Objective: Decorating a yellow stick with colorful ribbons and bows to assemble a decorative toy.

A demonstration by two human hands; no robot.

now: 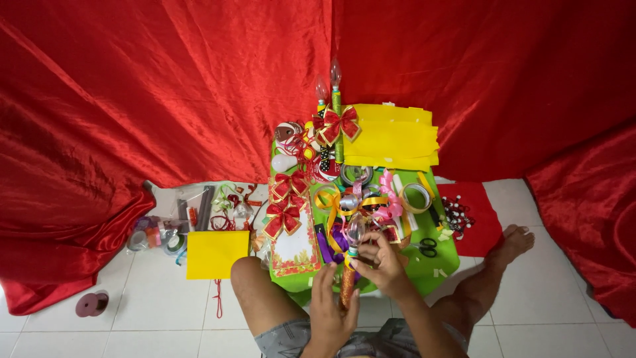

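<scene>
My left hand (329, 306) grips the lower end of a glittery red-gold stick (347, 286) with a clear bulb tip (356, 229), held upright over my lap. My right hand (381, 260) pinches the stick's upper part, just under the bulb, where coloured ribbon is wound around it. In front of me stands a small green table (437, 266) covered with red-gold bows (283, 219), curled ribbons (344, 202), tape rolls (416, 197) and black scissors (426, 247). Two more bulb-tipped sticks with a red bow (338, 124) lie at its far side beside yellow sheets (392, 138).
A yellow sheet (216, 254), ribbon spools (156, 233) and plastic bags lie on the white tiled floor to the left. A dark red spool (91, 304) sits at the far left. Red cloth (165, 86) hangs behind. A red sheet with beads (472, 222) lies right, near my foot (515, 242).
</scene>
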